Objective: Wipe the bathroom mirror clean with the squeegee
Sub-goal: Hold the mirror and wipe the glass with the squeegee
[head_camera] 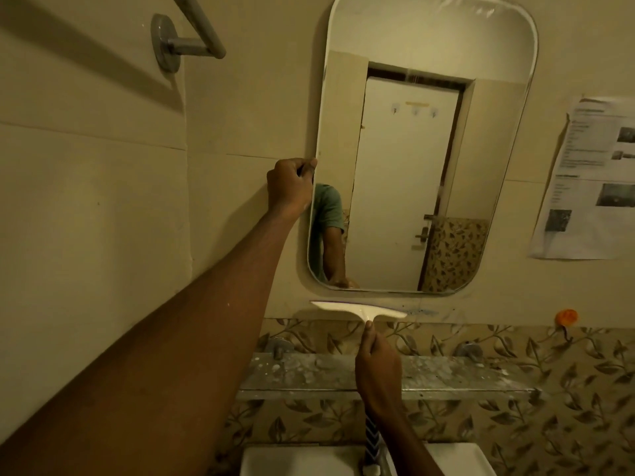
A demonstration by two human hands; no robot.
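White squeegee (359, 311), head view, lower centre of frame: blade just under bottom edge of mirror (412, 149), off glass. Risk: blade lands tilted, skips, leaves streaks; left grip on rim could shift mirror. Left hand (290, 187) mid-left, arm stretched, fingers curled round mirror's left edge. Right hand (376, 365) below, fingers wrapped round squeegee handle, blade near level.

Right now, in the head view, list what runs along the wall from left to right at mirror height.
Towel rail mount → left hand → mirror, whose left edge that hand grips → paper notice.
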